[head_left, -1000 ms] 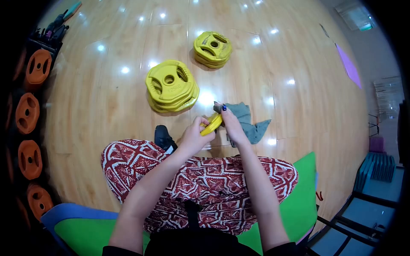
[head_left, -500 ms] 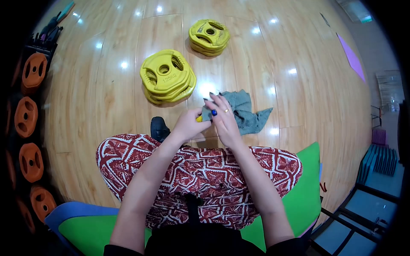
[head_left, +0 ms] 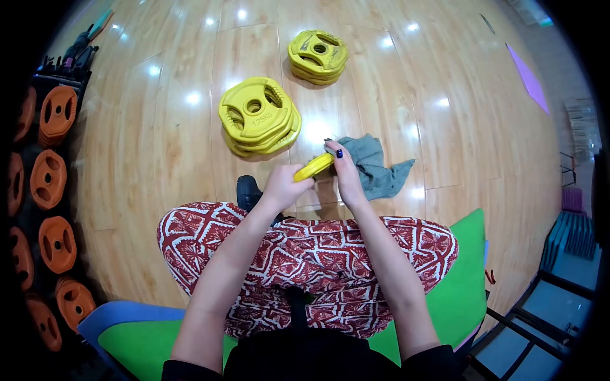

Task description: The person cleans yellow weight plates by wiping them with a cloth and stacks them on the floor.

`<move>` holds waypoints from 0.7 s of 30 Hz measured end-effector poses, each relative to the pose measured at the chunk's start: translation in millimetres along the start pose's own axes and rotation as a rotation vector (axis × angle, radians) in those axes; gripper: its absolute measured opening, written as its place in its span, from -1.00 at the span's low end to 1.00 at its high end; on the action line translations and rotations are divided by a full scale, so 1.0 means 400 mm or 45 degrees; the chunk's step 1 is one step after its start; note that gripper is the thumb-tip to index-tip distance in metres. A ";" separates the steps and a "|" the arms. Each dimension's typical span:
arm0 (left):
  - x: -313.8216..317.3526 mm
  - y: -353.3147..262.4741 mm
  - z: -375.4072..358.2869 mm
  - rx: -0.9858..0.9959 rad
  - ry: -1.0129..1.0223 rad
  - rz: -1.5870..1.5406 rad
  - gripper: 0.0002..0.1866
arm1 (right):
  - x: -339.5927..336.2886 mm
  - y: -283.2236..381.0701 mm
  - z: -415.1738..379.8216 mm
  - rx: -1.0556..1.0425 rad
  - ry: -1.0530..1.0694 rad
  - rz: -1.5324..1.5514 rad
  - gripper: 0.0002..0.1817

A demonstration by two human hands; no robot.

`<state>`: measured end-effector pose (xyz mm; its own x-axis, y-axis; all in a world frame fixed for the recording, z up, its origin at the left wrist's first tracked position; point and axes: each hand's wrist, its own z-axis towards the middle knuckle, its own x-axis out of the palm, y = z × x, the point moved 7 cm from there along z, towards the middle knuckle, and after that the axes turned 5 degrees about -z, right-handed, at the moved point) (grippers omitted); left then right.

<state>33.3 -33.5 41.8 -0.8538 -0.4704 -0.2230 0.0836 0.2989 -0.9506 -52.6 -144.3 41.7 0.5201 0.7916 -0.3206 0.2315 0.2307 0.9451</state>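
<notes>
My left hand (head_left: pixel 286 188) grips the near-left end of a yellow weight plate (head_left: pixel 314 167), which I see almost edge-on above the floor. My right hand (head_left: pixel 346 178) is closed on a grey-green cloth (head_left: pixel 376 166) at the plate's other end. Part of the cloth sits between my fingers and the plate; the rest hangs to the right. Some right fingers are hidden behind the plate and cloth. Just beyond my hands is a stack of yellow weight plates (head_left: pixel 251 119), the top one marked 1.25KG. Farther back stands a second yellow stack (head_left: pixel 319 51).
Orange weight plates (head_left: pixel 48 179) hang on a dark rack at the left. A black shoe (head_left: pixel 248 192) shows beside my left hand. Under me lies a green mat (head_left: pixel 460 279) with a blue mat (head_left: pixel 127 312) at its left. A purple mat (head_left: pixel 527 77) is at the far right.
My right hand has turned, and its fingers have gone from spread over the cloth to curled round the plate's far end. More of the plate's yellow edge shows. The whole view has shifted slightly.
</notes>
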 end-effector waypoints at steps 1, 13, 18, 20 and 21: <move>0.000 -0.003 -0.001 0.030 -0.004 -0.044 -0.80 | 0.003 0.054 -0.010 -0.182 -0.046 -0.193 -0.54; 0.001 -0.018 -0.007 0.034 -0.076 -0.069 -0.78 | 0.021 0.099 -0.036 -0.249 0.013 -0.251 -0.55; -0.004 -0.001 0.001 -0.067 -0.090 -0.313 -0.76 | 0.019 0.095 0.004 -0.216 -0.051 -0.032 -0.54; -0.010 0.007 0.008 -0.077 -0.084 -0.298 -0.77 | 0.025 0.100 0.019 -0.202 -0.026 0.034 -0.47; -0.015 0.006 0.011 -0.083 -0.089 -0.299 -0.78 | 0.030 0.095 0.026 -0.203 -0.035 0.042 -0.47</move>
<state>40.7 -33.5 39.9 -0.8082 -0.5887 -0.0143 -0.1482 0.2269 -0.9626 -29.1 -131.9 72.9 0.5480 0.7851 -0.2887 0.0815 0.2934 0.9525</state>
